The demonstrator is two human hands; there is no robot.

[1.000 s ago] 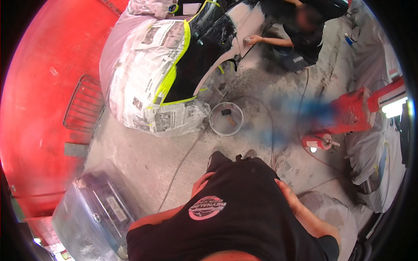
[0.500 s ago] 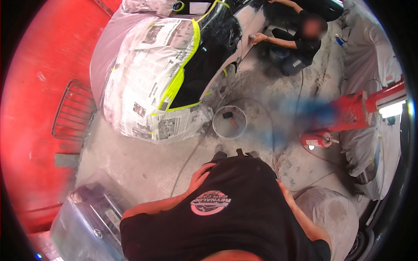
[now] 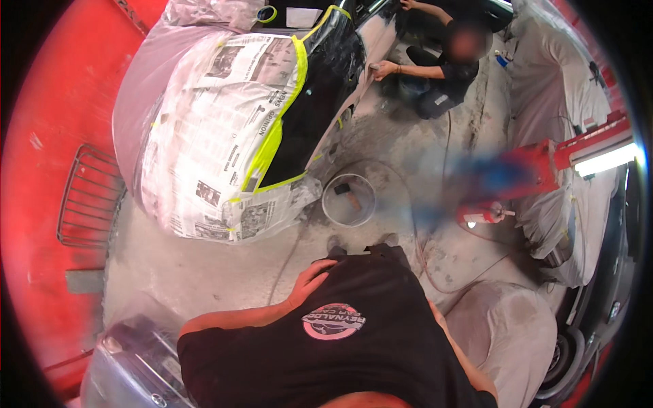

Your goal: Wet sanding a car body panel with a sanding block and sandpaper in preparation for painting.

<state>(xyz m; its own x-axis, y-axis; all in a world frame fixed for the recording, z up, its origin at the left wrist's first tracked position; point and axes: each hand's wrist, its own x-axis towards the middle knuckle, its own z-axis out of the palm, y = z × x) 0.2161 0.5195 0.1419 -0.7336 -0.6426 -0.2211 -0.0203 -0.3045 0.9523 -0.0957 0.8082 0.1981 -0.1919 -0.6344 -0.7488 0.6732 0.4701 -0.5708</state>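
My left hand (image 3: 313,277) rests against the front of my dark clothing at the hip, its fingers laid out with nothing in them. Down my right side runs my right forearm (image 3: 445,326); the hand at its end is hidden by my black shirt (image 3: 381,353). On the floor ahead of my feet stands a round, clear-looking bucket (image 3: 329,214). Inside it lies a tool with a black, blocky head and a brown handle (image 3: 354,202). Neither hand touches the bucket.
A car part masked with newspaper (image 3: 211,143) and yellow-green tape (image 3: 258,163) stands ahead left. Beyond it a co-worker (image 3: 445,75) crouches, one hand on the panel. Hoses (image 3: 289,262) cross the floor. Plastic-wrapped car (image 3: 136,360) lies behind left; red stand (image 3: 537,170) at right.
The whole view has shifted, so the car, bucket and co-worker sit farther left. My left hand stays at my hip. The co-worker's hand remains on the panel.
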